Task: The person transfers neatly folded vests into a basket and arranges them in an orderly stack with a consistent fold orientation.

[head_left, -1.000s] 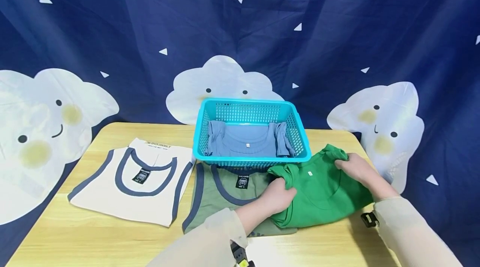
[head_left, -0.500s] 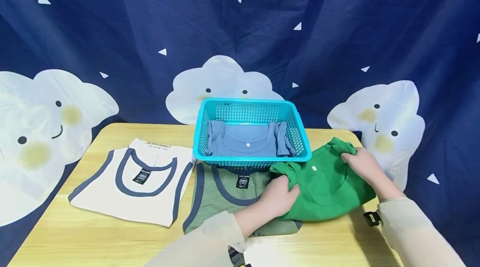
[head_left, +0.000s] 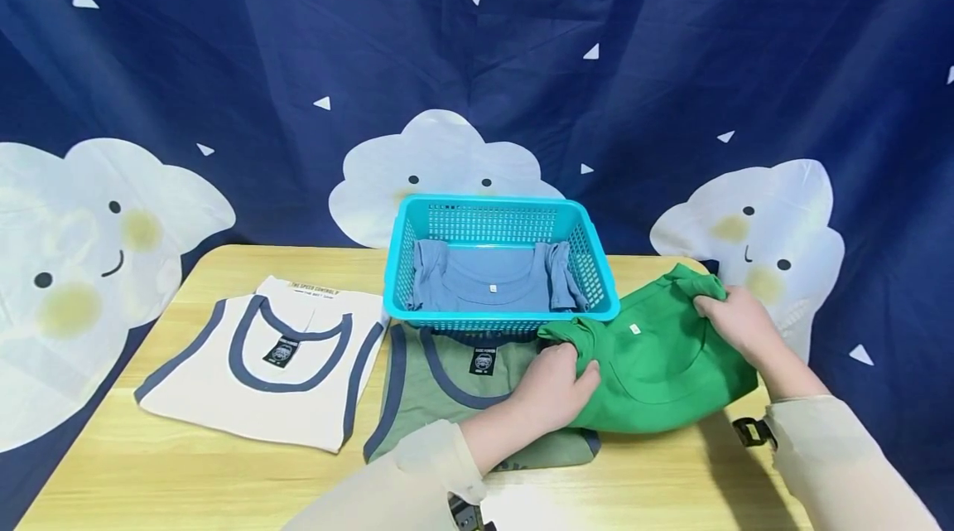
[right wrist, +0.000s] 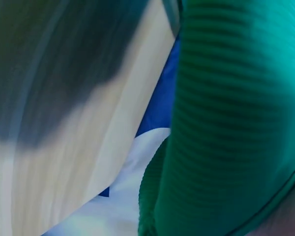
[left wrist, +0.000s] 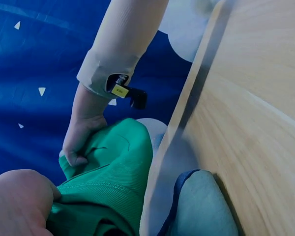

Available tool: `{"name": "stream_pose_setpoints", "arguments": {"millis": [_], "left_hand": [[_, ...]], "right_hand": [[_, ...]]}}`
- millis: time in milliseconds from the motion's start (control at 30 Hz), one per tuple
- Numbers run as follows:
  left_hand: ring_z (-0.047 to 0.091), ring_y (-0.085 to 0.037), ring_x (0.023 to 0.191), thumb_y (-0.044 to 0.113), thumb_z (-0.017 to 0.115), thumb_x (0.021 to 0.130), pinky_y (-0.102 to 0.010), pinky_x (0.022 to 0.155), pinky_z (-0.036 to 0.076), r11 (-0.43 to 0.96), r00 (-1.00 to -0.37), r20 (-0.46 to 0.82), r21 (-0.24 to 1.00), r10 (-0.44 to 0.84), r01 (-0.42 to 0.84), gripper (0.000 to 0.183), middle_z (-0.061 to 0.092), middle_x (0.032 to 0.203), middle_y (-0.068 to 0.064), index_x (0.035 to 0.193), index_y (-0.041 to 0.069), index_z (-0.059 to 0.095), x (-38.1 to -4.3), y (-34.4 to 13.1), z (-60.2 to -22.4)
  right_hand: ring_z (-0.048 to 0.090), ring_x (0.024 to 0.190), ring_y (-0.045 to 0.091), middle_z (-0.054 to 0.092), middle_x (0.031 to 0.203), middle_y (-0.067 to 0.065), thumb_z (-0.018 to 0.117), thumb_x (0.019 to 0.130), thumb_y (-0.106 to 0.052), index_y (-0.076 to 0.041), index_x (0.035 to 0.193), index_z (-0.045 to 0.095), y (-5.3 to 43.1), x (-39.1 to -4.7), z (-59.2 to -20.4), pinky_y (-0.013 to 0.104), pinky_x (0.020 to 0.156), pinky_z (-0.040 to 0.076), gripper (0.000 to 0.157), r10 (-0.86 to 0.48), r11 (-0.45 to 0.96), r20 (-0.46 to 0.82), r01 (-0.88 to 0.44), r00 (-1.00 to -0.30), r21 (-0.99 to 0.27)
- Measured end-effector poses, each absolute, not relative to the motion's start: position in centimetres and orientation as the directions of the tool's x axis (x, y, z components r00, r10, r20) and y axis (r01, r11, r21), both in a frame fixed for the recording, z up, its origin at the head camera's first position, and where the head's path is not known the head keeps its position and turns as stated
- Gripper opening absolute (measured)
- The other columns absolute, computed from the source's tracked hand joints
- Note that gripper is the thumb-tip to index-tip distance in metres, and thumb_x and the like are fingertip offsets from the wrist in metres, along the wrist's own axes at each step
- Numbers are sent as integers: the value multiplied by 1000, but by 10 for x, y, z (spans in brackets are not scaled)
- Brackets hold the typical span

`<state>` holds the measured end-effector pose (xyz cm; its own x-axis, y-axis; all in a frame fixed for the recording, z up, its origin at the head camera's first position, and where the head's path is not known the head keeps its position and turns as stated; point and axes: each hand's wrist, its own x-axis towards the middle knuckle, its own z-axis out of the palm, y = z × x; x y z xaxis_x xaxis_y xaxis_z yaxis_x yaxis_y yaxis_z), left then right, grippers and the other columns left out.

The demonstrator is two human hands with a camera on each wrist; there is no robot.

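Observation:
Between my two hands hangs a folded green shirt (head_left: 656, 374), lifted above the right side of the table with a small white label at its neckline. My left hand (head_left: 555, 386) pinches its left upper corner, and my right hand (head_left: 738, 320) grips the right upper corner. Beneath my left forearm lies an olive tank top (head_left: 417, 398) with dark blue trim, partly covered by the green shirt. Close-up ribbed green cloth (right wrist: 231, 118) fills much of the right wrist view, which hides most of that hand.
A turquoise basket (head_left: 501, 318) stands at the table's back, with a folded blue shirt (head_left: 492, 282) inside. A white tank top (head_left: 261, 382) with navy trim lies on the left of the wooden table (head_left: 186, 473). Behind hangs a dark blue curtain (head_left: 477, 42) with cloud faces.
Both hands have carried the green shirt a little to the right and upward, pulling it slightly wider and uncovering more of the olive tank top's lower corner. The basket and other clothes stay put.

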<state>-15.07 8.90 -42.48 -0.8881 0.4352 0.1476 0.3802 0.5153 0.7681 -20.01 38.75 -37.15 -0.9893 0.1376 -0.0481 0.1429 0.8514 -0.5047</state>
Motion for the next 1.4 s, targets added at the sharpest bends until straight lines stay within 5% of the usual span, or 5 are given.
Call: {"name": "stream_pose_setpoints", "arguments": {"millis": [300, 1000, 1400], "left_hand": [[67, -21, 80, 29, 52, 100, -31, 70, 54, 538, -881, 178, 733, 437, 415, 32, 68, 84, -9, 87, 3, 66, -153, 86, -420], [49, -9, 54, 27, 50, 102, -22, 50, 40, 468, -847, 277, 734, 454, 491, 41, 45, 56, 4, 62, 16, 47, -160, 79, -397], [45, -10, 51, 25, 51, 101, -23, 48, 37, 436, -854, 305, 757, 422, 486, 38, 40, 57, 4, 65, 15, 44, -165, 67, -387]], "right_hand": [[38, 60, 21, 34, 61, 1, 49, 91, -18, -13, 68, 35, 388, -197, -362, 32, 55, 33, 28, 137, 841, 2, 115, -991, -529], [39, 57, 17, 31, 63, 1, 47, 87, -13, -12, 68, 30, 396, -191, -324, 31, 52, 36, 26, 181, 776, 31, 124, -983, -618], [44, 63, 19, 46, 70, 9, 49, 88, -14, -9, 68, 37, 385, -195, -311, 29, 56, 39, 24, 170, 797, 92, 82, -981, -598]]}}
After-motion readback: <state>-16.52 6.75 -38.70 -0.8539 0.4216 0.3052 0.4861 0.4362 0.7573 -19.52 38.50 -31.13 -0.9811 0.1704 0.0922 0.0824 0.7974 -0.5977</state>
